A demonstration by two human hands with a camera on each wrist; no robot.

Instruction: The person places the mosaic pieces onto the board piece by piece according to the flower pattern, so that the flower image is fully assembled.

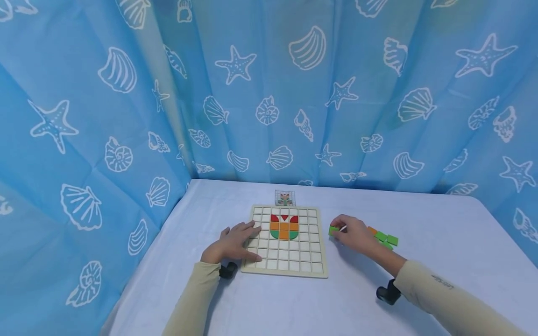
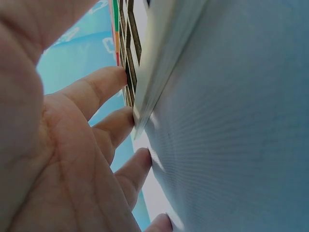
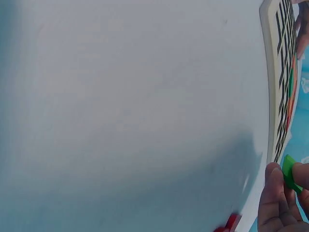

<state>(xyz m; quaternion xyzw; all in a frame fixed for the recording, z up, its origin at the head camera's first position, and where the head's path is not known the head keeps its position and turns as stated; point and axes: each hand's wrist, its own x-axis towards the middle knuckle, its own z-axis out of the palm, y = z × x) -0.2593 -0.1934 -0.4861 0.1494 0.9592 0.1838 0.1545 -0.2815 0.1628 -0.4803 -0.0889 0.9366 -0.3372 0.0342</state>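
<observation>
A cream grid board lies on the table, with red, orange and green tiles set in its upper middle cells. My left hand rests on the board's left side with fingers spread; in the left wrist view, fingertips touch the board's edge while others reach the cloth. Just right of the board, my right hand pinches a light green tile between thumb and fingers. Behind that hand lie several loose light green tiles and an orange tile.
A small pattern card lies behind the board, showing a coloured figure on a grid. Red pieces show at the bottom of the right wrist view. A white cloth covers the table, and a blue shell-print curtain hangs behind and at the left.
</observation>
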